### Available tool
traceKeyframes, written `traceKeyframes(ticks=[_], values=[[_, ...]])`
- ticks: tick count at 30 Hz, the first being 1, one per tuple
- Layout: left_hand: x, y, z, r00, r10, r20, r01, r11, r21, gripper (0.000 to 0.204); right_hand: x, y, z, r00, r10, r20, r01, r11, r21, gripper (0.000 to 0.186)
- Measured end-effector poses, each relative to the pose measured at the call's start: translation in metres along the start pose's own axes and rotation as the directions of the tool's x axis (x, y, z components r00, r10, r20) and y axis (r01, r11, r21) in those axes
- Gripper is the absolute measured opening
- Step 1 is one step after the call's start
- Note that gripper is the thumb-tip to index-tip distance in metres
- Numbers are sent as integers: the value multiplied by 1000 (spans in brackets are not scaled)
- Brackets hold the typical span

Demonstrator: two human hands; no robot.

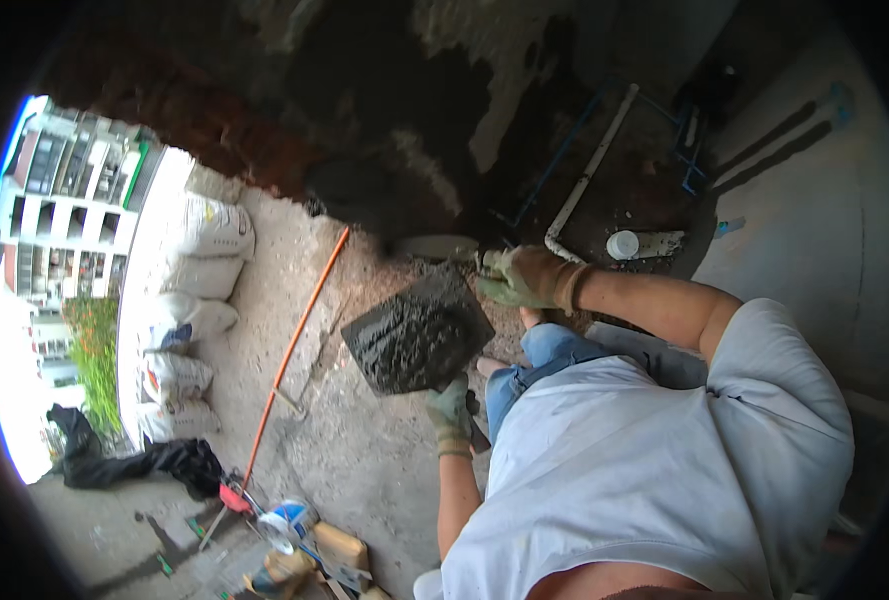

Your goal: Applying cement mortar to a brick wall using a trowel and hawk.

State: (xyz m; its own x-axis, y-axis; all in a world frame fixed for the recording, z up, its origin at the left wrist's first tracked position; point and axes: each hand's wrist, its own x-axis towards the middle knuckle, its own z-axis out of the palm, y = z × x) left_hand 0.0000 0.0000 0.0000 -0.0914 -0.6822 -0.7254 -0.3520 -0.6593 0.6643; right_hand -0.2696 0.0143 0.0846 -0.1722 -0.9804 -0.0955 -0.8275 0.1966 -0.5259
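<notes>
Your right fingers [500, 291] grasp the trowel [435, 245], its blade near the dark wall [365, 130]; your left fingers [452, 402] grasp the hawk [365, 343] close beside it, apparently so the mortar [415, 335] lies within easy reach.

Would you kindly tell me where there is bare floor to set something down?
Bare concrete floor shows between the orange pole and the left hand, and between that pole and the white sacks. It is crowded around the white-and-blue container and brown packages, and by the white pipe near the right hand.
</notes>
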Motion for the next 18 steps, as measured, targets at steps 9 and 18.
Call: traceKeyframes(ticks=[9, 18], values=[[4, -6, -26, 997, 79, 18, -69, 946, -317, 19, 2, -91, 49, 979, -111, 171, 100, 992, 74, 33], [-8, -6, -86, 994, 65, 89, -37, 956, -290, 18, -18, -86, 24, 929, -351, -117, 364, 924, 121, 28]])
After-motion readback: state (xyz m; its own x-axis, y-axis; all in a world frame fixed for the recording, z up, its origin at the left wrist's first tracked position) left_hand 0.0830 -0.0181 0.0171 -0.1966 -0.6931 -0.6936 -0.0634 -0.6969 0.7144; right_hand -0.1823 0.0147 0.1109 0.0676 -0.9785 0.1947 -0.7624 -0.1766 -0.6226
